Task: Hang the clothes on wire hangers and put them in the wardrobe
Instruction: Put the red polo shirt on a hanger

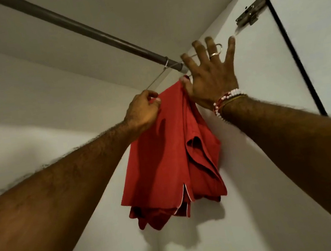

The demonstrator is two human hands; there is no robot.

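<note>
The left hand point(143, 111) pinches the red garment point(164, 157) onto the wire hanger point(156, 77), right hand point(211, 76) fingers splayed apart; released, it could slip toward 6 o'clock.

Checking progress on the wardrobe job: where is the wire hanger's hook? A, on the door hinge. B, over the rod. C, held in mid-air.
B: the wire hanger hooks over the rod near its end, the red garment draped on it, while the left hand grips one shoulder.
</note>
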